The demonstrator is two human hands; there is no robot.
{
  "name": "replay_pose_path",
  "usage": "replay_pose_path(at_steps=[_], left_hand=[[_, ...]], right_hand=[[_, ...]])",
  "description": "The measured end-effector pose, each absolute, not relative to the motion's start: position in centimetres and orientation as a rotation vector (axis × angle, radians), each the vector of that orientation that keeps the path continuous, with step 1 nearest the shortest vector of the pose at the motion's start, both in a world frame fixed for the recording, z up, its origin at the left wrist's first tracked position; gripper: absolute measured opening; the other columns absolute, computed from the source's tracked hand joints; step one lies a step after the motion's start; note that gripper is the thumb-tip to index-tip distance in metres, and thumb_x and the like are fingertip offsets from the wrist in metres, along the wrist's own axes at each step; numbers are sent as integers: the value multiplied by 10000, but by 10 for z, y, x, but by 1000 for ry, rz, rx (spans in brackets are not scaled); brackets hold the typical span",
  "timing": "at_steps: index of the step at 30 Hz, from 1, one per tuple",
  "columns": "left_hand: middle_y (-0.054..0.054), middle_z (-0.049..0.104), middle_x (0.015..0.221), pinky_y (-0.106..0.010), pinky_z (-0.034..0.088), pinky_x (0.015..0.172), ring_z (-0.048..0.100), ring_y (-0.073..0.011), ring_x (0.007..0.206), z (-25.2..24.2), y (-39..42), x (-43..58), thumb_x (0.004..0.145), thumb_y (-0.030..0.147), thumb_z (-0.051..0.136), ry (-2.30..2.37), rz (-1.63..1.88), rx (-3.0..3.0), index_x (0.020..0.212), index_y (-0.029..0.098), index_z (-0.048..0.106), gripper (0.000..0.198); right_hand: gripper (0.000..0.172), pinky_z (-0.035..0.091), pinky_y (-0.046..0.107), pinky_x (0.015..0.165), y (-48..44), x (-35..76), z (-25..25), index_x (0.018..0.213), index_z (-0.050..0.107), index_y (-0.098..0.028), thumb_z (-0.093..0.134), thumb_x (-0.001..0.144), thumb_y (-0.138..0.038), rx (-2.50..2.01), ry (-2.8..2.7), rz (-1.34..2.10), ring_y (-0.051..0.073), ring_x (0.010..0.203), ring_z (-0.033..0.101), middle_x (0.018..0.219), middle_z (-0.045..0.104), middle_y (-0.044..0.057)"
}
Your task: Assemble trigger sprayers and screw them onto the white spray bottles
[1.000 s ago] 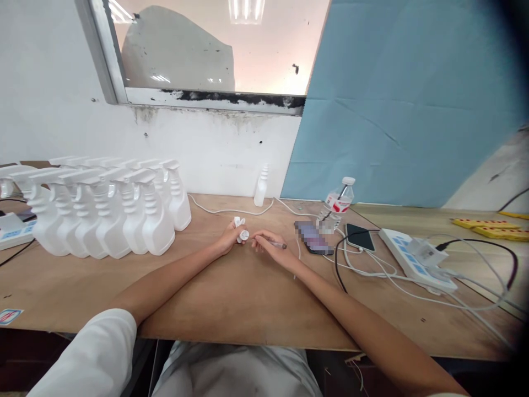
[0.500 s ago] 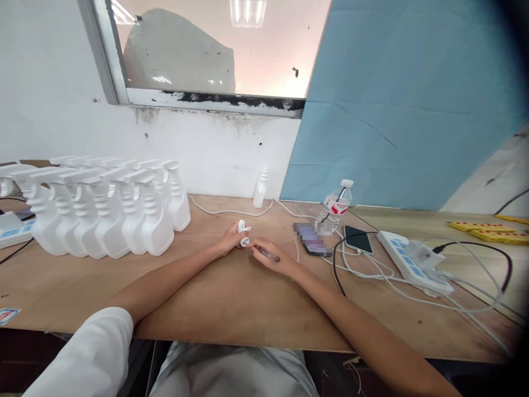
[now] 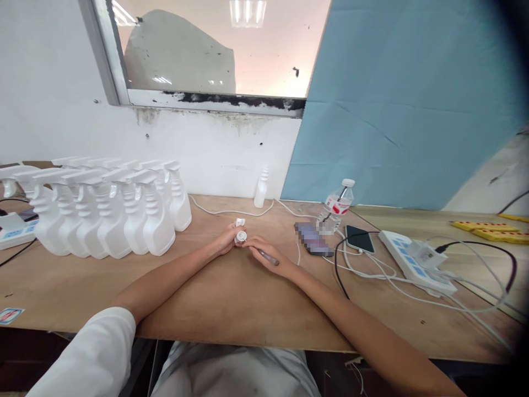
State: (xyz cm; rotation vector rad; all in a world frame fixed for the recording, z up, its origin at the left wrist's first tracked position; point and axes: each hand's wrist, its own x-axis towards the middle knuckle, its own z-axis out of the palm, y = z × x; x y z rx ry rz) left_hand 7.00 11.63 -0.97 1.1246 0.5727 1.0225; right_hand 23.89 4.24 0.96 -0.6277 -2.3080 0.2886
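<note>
Over the middle of the wooden table [image 3: 248, 303], my left hand [image 3: 225, 240] is closed on a small white plastic part [image 3: 241, 236], whose round end faces up toward me. My right hand [image 3: 268, 256], just to the right, grips a thin tool with a dark, translucent handle [image 3: 269, 257]. The tool's tip points at the round end of the white part; whether they touch is too small to tell.
White spray bottles [image 3: 118, 220] stand in rows at the left. One small white bottle [image 3: 261, 188] is by the wall. Rightward are a water bottle [image 3: 339, 207], two phones [image 3: 314, 239], a power strip [image 3: 413, 264], tangled cables and yellow strips [image 3: 496, 234].
The white part has turned in my left hand, so its round end now shows. My right hand and the tool have shifted slightly left.
</note>
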Motion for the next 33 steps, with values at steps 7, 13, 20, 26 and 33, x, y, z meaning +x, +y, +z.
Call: replay_pose_path(at_steps=[7,13,20,26,33], left_hand=[[66,468,550,-161,240,379,399,-43,420,-6,114,70,681,264,744,565,1029,1061,736,155,475,295],[59,451,573,-159,310,397,367,-37,424,-9,123,65,937,373,522,590,917,1010,723,121,510,331],[57,462,564,-155,300,386,407,-43,428,-10,118,69,936,356,526,596,951,1018,726,124,503,313],[37,516,545,-163,251,361,479,-78,402,-8,113,71,747,344,709,613,978,1037,737,160,444,323],[47,531,544,-161,259,365,476,-83,390,-10,112,73,714,361,730,628,1007,1077,821,184,410,381]], right_hand=[[308,520,383,883,56,239,1,1172,629,-213,477,909,-163,-598,-2349,-405,237,1106,604,1287,596,103],[262,536,381,861,62,244,-4,1108,651,-168,448,942,-151,-502,-2396,-472,231,1082,635,1270,624,137],[335,496,371,970,52,244,-2,1220,572,-201,441,925,-113,-488,-2315,-212,189,1138,605,1219,649,102],[285,489,386,925,34,241,12,1169,532,-226,470,900,-155,-635,-2148,119,214,1038,608,1093,633,97],[178,485,358,876,36,244,11,1036,553,-232,479,888,-164,-680,-2093,237,201,935,613,989,635,66]])
